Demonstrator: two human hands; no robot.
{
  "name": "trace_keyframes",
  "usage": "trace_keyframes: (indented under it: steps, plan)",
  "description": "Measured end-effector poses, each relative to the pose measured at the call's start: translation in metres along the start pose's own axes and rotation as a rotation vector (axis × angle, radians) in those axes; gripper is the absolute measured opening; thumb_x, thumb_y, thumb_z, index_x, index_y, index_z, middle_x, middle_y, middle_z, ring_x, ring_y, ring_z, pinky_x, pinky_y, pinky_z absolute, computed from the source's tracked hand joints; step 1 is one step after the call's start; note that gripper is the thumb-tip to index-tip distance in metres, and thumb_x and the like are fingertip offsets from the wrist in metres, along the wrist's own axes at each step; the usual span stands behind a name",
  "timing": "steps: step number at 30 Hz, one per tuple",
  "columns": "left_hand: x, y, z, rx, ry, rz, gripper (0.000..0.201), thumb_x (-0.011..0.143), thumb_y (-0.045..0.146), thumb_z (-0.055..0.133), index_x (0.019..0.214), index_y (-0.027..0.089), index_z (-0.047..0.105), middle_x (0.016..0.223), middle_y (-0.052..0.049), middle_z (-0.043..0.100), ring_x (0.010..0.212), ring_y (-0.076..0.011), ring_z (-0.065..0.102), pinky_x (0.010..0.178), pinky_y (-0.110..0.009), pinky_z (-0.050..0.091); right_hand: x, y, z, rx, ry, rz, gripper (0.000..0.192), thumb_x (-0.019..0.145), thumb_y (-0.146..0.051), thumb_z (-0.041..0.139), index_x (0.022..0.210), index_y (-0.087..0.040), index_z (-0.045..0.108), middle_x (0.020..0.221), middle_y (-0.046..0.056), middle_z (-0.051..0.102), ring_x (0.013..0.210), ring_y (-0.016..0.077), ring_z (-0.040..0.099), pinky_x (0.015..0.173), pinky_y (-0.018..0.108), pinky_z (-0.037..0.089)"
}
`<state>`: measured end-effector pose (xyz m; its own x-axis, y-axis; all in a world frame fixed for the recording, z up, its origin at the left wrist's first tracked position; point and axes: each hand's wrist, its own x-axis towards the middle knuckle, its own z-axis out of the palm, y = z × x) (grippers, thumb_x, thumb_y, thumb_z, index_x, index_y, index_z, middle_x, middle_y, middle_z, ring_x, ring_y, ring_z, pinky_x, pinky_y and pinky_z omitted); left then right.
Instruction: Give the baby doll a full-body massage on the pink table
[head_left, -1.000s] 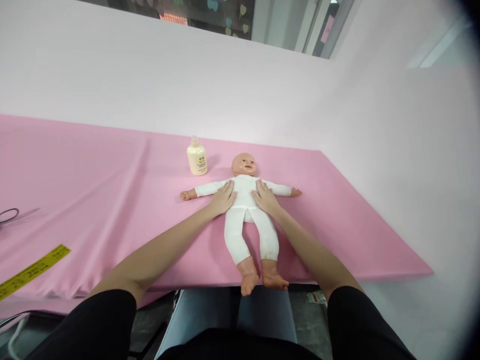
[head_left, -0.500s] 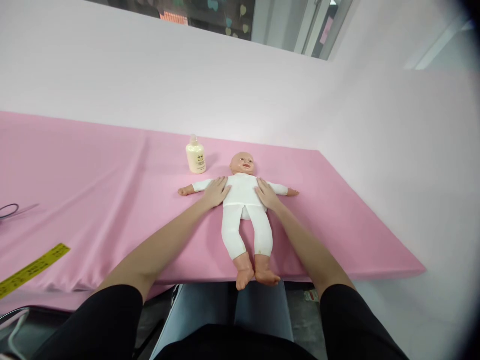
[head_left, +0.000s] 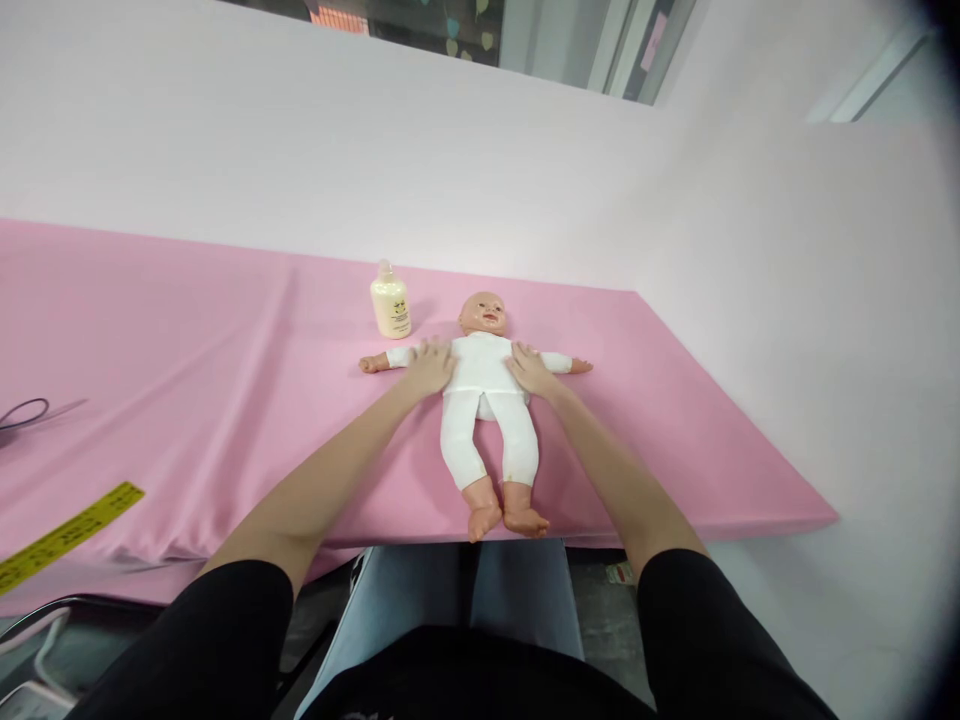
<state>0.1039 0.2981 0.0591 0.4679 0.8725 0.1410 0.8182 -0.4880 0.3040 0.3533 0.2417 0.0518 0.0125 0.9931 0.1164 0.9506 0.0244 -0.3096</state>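
A baby doll (head_left: 487, 400) in a white one-piece suit lies face up on a pink sheet (head_left: 225, 400) that covers a long table, its head toward the pale wall (head_left: 375, 150) and its bare feet at the near edge, arms spread wide to either side. The person's left hand (head_left: 429, 368) rests flat, fingers extended, on the doll's shoulder and upper arm on the viewer's left; the right hand (head_left: 531, 368) lies flat in the same way on the opposite shoulder. Neither hand grips anything: both are spread palm-down against the white fabric, bare forearms reaching out from black sleeves (head_left: 225, 640). Just beyond the left hand, beside the doll's head, stands a small cream-coloured bottle (head_left: 390, 303) with a pump top; its label carries a small printed mark and lines of text too fine to read. At the far left edge of the sheet a yellow tape (head_left: 67, 535) with dark printed markings lies diagonally, the characters too blurred to make out, and above it a dark cord (head_left: 26, 412) loops across the sheet. Beyond the wall, a strip of window (head_left: 480, 30) shows heart-shaped stickers on the glass. The person's grey-blue trousers (head_left: 465, 600) show below the table edge.
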Motion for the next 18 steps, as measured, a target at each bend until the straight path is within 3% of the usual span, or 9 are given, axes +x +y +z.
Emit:
trace_keyframes:
  steps: [3, 5, 8, 11, 14, 18]
  plan:
    - [-0.024, 0.035, 0.008, -0.134, -0.122, 0.155, 0.068, 0.107, 0.044, 0.029, 0.166, 0.011, 0.028, 0.175, -0.02, 0.017, 0.163, -0.0395, 0.013, 0.127, -0.065, 0.017, -0.027, -0.03, 0.006, 0.084, -0.074, -0.102, 0.072, 0.107, -0.048, 0.035, 0.169, -0.014, 0.022, 0.176, 0.019, 0.009, 0.164, 0.0393, 0.009, 0.128, 0.067, 0.017]
    - [-0.051, 0.048, 0.011, -0.169, -0.162, 0.217, 0.073, 0.106, 0.052, 0.03, 0.167, 0.014, 0.025, 0.176, -0.017, 0.013, 0.163, -0.0378, 0.008, 0.129, -0.063, 0.016, -0.057, -0.042, 0.006, 0.097, -0.127, -0.164, 0.069, 0.107, -0.047, 0.034, 0.169, -0.02, 0.022, 0.177, 0.013, 0.005, 0.165, 0.0365, 0.003, 0.13, 0.066, 0.009]
    - [-0.096, 0.052, 0.009, -0.172, -0.179, 0.323, 0.079, 0.104, 0.06, 0.033, 0.168, 0.014, 0.025, 0.175, -0.016, 0.017, 0.164, -0.035, 0.008, 0.13, -0.061, 0.016, -0.108, -0.048, 0.003, 0.154, -0.207, -0.216, 0.072, 0.107, -0.051, 0.034, 0.17, -0.021, 0.017, 0.178, 0.009, 0.004, 0.165, 0.033, -0.001, 0.132, 0.061, 0.008]
    - [-0.126, 0.045, 0.005, -0.17, -0.185, 0.411, 0.077, 0.104, 0.062, 0.033, 0.168, 0.019, 0.029, 0.174, -0.012, 0.022, 0.165, -0.032, 0.007, 0.132, -0.057, 0.012, -0.141, -0.047, 0.0, 0.199, -0.199, -0.243, 0.072, 0.107, -0.054, 0.034, 0.17, -0.025, 0.016, 0.178, 0.007, 0.006, 0.166, 0.0309, 0.001, 0.133, 0.058, 0.011]
    - [-0.118, 0.039, 0.003, -0.202, -0.196, 0.426, 0.073, 0.105, 0.059, 0.03, 0.168, 0.021, 0.028, 0.174, -0.009, 0.023, 0.165, -0.0298, 0.01, 0.132, -0.056, 0.012, -0.137, -0.043, 0.0, 0.216, -0.169, -0.207, 0.065, 0.108, -0.053, 0.029, 0.169, -0.029, 0.023, 0.177, 0.005, 0.011, 0.165, 0.031, 0.004, 0.132, 0.061, 0.011]
    - [-0.058, 0.028, 0.003, -0.211, -0.139, 0.274, 0.067, 0.107, 0.049, 0.03, 0.166, 0.019, 0.032, 0.174, -0.011, 0.022, 0.164, -0.0309, 0.016, 0.131, -0.059, 0.015, -0.081, -0.034, -0.003, 0.18, -0.071, -0.131, 0.059, 0.109, -0.047, 0.027, 0.165, -0.028, 0.036, 0.176, 0.006, 0.021, 0.165, 0.0325, 0.013, 0.131, 0.065, 0.009]
